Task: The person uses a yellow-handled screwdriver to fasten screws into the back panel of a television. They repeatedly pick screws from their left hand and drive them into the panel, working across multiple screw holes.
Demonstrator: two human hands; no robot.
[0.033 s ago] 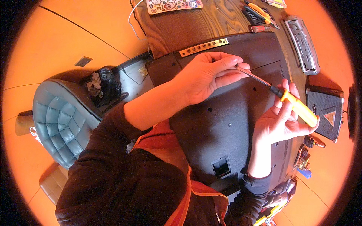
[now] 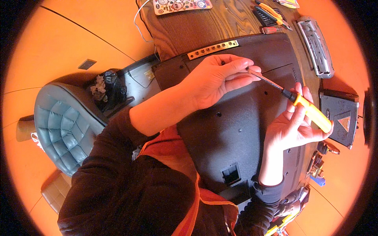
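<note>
My right hand [image 2: 290,124] is closed around the yellow handle of a screwdriver [image 2: 316,115], its shaft slanting up and left. At the shaft's tip, the thumb and fingers of my left hand [image 2: 220,78] are pinched together. A tiny dark piece shows there, too small to name. Both hands are above a large black panel [image 2: 248,137], which looks like the back cover of a television. It has small round holes, a square recess [image 2: 230,173] and a light strip of sockets [image 2: 213,49] along its far side.
Pliers with orange handles [image 2: 275,15] and a red-handled tool [image 2: 271,30] lie on the wooden table [image 2: 185,29] at the far right. Beyond the right edge are a grey metal part [image 2: 315,47] and a black case [image 2: 340,118]. A blue padded chair [image 2: 67,126] stands left.
</note>
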